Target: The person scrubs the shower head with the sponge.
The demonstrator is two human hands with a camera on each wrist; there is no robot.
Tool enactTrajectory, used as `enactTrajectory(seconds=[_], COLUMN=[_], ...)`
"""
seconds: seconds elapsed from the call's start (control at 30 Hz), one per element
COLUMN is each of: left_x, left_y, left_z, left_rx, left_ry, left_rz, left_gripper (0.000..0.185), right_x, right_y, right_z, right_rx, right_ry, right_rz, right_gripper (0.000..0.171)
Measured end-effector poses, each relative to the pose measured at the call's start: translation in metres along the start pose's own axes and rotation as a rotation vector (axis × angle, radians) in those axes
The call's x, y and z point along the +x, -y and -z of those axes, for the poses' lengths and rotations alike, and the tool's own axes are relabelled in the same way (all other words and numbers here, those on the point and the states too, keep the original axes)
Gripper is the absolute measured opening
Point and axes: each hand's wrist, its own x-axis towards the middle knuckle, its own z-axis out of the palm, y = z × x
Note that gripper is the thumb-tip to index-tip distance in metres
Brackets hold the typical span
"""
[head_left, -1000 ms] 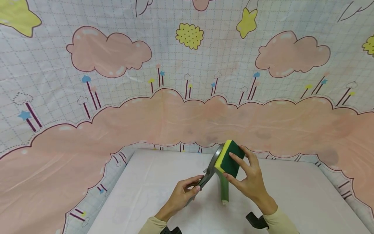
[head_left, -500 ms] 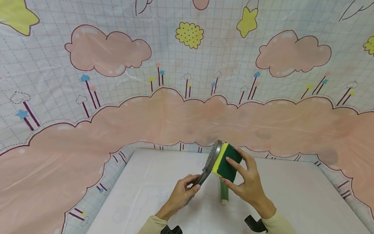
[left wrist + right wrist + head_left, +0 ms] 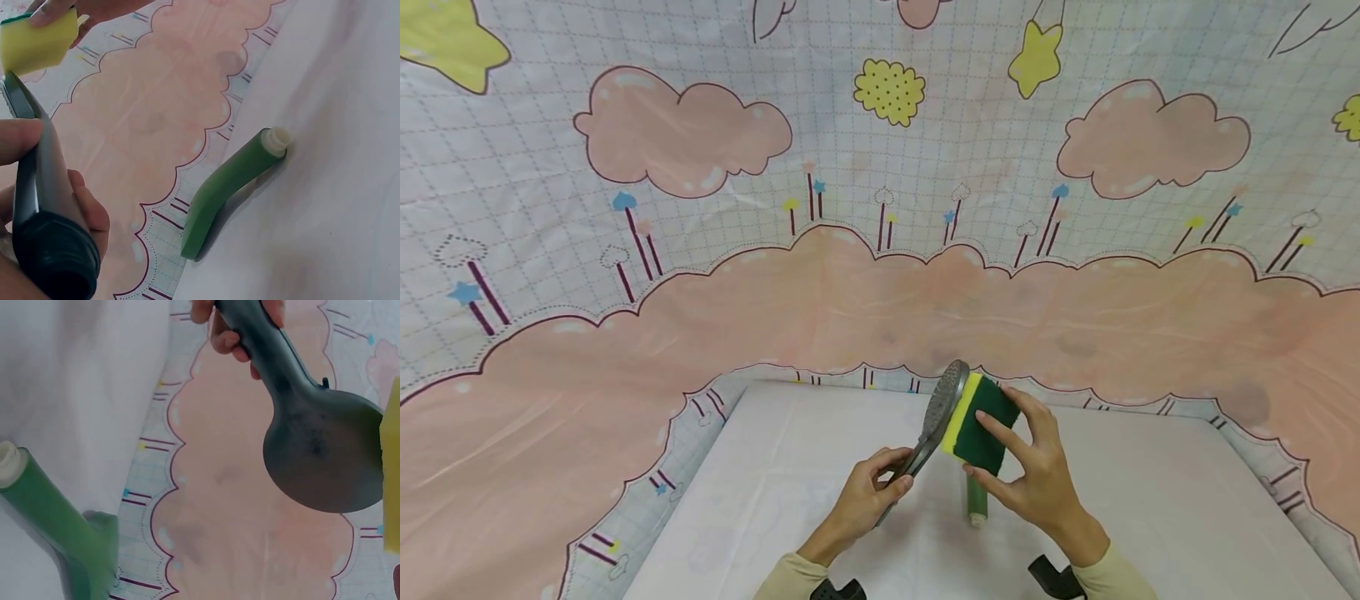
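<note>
Left hand curls round handle of grey shower head, tilting it up above far-middle of tabletop so round face meets sponge. Right hand pinches yellow-green scouring sponge between thumb and fingers, yellow side flat against face. Green tube lies on tabletop beneath, near both hands, untouched. Count: one shower head, one sponge, one green tube, two hands. Cloud-print cloth hangs behind far edge.
</note>
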Motion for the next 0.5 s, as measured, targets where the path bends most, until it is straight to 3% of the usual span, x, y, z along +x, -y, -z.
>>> enactTrajectory(seconds=[0.5], left_x=[0.0], left_y=[0.008], left_z=[0.011], left_rx=[0.064], left_ry=[0.011], left_rz=[-0.022], left_gripper=[0.047], right_x=[0.007], right_y=[-0.015], right_z=[0.008], right_rx=[0.032], right_ry=[0.042], right_rz=[-0.021], right_gripper=[0.063])
